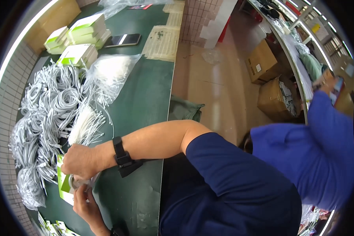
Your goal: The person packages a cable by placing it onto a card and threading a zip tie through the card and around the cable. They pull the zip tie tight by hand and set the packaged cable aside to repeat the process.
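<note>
The box (63, 185), small, white outside and bright green along its inner wall, lies open on the bench (133, 202) right under both hands, with a pale coil (71, 181) at its near side. The right hand (81, 161) is bent over the box with its fingers curled inward; their tips are hidden, so I cannot tell whether they grip anything. The left hand (86, 204) has its thumb and fingers bent up against the coil's near edge, close together, though whether they pinch it or only touch it I cannot tell. The box looks like thin card: light, fairly stiff along its folds, easily dented if squeezed across the middle, so it is best held low by its side walls. The coil, if it is like the cables (65, 100) heaped beyond, should be light, springy and a bit slick, apt to loosen unless pinched across all its loops at once. As for containers, a clear bag (112, 76) on the bench holds a thick bunch of white ties, and a loose bundle of ties (86, 128) lies just below it. Another clear bag (30, 188) wraps grey cable at the heap's near end. The stacked boxes (86, 31) give no view of their contents. Across the aisle, an open carton (269, 97) holds greyish pieces too small to make out.
</note>
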{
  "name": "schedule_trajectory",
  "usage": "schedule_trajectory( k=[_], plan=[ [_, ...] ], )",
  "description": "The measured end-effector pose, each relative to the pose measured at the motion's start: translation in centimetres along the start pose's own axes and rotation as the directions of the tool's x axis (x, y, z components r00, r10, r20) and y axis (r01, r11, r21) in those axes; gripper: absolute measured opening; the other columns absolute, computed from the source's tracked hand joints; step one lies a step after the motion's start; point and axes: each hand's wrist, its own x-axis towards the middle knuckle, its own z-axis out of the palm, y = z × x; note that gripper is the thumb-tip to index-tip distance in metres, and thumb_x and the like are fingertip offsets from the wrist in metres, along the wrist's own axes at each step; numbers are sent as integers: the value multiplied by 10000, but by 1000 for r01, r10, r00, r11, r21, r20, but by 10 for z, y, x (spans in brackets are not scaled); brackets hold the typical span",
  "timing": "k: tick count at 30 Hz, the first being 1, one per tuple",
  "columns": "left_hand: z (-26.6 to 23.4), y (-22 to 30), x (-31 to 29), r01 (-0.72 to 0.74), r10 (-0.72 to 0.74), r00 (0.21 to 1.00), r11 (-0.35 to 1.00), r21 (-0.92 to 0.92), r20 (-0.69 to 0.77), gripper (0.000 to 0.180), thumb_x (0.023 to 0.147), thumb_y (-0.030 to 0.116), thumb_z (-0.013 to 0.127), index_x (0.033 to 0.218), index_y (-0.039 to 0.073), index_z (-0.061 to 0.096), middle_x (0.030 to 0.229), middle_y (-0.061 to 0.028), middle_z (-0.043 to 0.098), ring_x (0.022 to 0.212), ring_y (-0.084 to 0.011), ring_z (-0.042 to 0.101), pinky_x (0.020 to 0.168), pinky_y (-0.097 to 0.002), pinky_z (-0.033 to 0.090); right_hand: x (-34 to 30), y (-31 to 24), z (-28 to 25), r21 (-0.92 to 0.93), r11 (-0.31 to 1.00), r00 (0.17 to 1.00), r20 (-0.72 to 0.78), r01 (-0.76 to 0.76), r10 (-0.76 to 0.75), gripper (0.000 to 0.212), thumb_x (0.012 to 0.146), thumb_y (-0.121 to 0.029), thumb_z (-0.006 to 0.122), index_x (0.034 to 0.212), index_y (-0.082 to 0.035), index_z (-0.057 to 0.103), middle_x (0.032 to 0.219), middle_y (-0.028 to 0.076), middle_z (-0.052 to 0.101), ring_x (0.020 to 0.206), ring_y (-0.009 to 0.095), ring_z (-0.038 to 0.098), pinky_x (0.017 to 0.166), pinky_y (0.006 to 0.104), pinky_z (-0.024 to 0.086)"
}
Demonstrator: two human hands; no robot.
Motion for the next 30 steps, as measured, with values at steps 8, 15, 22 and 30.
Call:
schedule_trajectory(
  k=[8,15,22,30],
  plan=[
    [-19,-15,11,267,-644,646,694,-669,-411,315,961,86,671,1239,-22,570,1157,-51,602,912,-78,556,717,-218,425,9,-8,-2,381,923,955,-256,-45,152,355,670,-167,806,937,4,646,860,188,685,857,395,675,754,451,531],
    [-22,-17,12,291,-675,734,411,-864,-74,388,960,219,703,1253,11,557,1122,-26,596,835,-29,487,596,-199,313,11,-7,10,474,879,933,-337,48,131,381,653,-120,828,925,22,601,913,193,639,913,388,638,790,440,507],
    [-24,-36,12,451,-772,620,209,-868,137,353,942,236,734,1208,50,597,1037,17,645,687,3,461,525,-183,271,2,-14,24,572,817,953,-281,69,116,412,619,-161,851,888,26,602,889,202,641,875,394,635,748,424,495],
    [-45,-52,3,523,-743,652,297,-799,151,340,948,232,722,1203,49,590,1026,-26,656,724,-8,510,516,-193,326,2,-21,23,630,776,978,-178,29,108,417,601,-182,855,886,26,633,852,220,650,855,407,642,757,439,501]
  ],
)
